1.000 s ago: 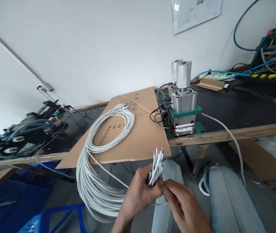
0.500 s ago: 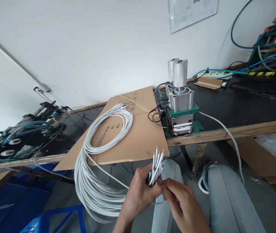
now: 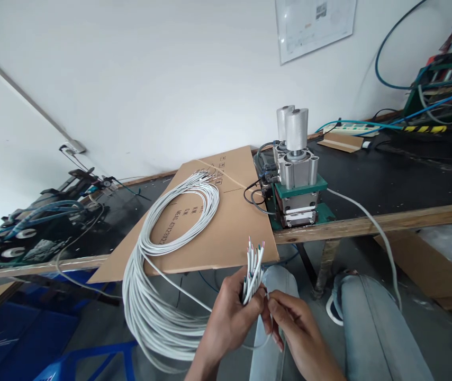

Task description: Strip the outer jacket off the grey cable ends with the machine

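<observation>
My left hand (image 3: 228, 317) is closed round a bundle of white cable ends (image 3: 253, 267) whose stripped coloured tips point upward. My right hand (image 3: 295, 330) sits just right of it, fingers pinched at the base of the bundle on one thin white cable. The cables run down into a big coil of white cable (image 3: 162, 264) that hangs off a cardboard sheet (image 3: 226, 222) on the workbench. A small pneumatic press machine (image 3: 296, 177) with a green plate stands on the bench edge, above and to the right of both hands.
The black workbench (image 3: 408, 180) has a wooden front edge. Tools and blue hoses (image 3: 39, 222) lie at the left. A power strip (image 3: 349, 127) and blue tubing sit at the back right. My jeans-clad knees (image 3: 372, 328) are below, a blue crate (image 3: 79, 362) at bottom left.
The view shifted slightly. My hands rose a little with the bundle, and my right fingers moved along the base of the cable ends.
</observation>
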{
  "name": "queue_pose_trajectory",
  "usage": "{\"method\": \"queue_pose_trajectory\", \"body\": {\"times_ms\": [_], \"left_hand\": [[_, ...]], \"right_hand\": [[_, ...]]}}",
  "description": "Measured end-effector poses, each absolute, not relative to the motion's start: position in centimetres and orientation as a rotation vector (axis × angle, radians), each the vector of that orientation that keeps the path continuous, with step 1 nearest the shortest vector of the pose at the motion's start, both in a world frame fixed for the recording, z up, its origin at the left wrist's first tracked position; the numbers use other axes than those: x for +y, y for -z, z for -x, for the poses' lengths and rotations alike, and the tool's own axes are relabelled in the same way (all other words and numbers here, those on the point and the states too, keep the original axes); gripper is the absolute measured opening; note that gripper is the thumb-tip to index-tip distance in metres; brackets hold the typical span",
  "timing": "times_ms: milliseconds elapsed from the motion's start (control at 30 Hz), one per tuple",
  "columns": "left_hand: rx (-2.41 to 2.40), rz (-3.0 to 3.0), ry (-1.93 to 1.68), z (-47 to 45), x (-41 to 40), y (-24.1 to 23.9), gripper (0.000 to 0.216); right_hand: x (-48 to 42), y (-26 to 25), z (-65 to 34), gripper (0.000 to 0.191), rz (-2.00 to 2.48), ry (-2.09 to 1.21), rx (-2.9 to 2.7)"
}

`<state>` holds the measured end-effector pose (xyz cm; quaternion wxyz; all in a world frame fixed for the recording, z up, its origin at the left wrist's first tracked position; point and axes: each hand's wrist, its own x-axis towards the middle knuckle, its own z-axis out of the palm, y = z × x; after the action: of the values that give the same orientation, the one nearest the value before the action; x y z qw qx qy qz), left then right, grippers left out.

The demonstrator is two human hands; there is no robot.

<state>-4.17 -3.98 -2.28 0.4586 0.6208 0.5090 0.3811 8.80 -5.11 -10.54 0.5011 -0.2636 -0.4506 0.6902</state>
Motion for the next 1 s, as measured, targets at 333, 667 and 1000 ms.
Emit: {"method": "queue_pose_trajectory", "body": {"times_ms": [333,667,1000], "left_hand": [[1.497,-1.889,-0.885,2.7,-1.2,0.5,0.013],[1.435,-2.045,-0.914,1.8,1.7,2.8,0.002],[1.634,-1.996,-0.810,0.6,3.6,2.2,0.003]], "right_hand": [[-2.0,9.2,-10.8,0.040,0.644,-1.555,-0.694],[3.2,7.6,-12.2,0.047,0.653,-1.486,-0.589],[3.2,7.4,-17.7,0.034,0.994,-0.065,-1.806]]}}
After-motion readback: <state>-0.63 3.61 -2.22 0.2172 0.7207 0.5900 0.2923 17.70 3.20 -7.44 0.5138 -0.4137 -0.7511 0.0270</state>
